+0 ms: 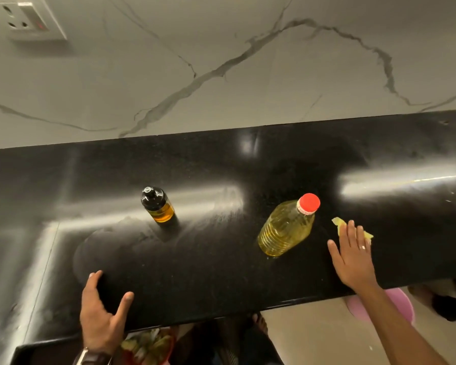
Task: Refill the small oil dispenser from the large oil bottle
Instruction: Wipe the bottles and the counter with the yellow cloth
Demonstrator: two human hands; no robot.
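The small oil dispenser (pixel 157 204) stands upright at the middle of the black countertop (pixel 221 272), with a black cap and a little amber oil at its bottom. The large oil bottle (pixel 287 227) stands to its right, full of yellow oil and closed with a red cap. My left hand (pixel 102 317) hovers open over the counter's front edge, well in front of the dispenser. My right hand (pixel 353 256) lies flat with fingers spread, just right of the large bottle, its fingertips resting on a yellow cloth (pixel 340 225).
A marble wall (pixel 221 75) with a socket (pixel 29 19) rises behind the counter. Below the front edge are a pink bucket (pixel 403 304), a red bin of scraps (pixel 150 346) and feet on the floor.
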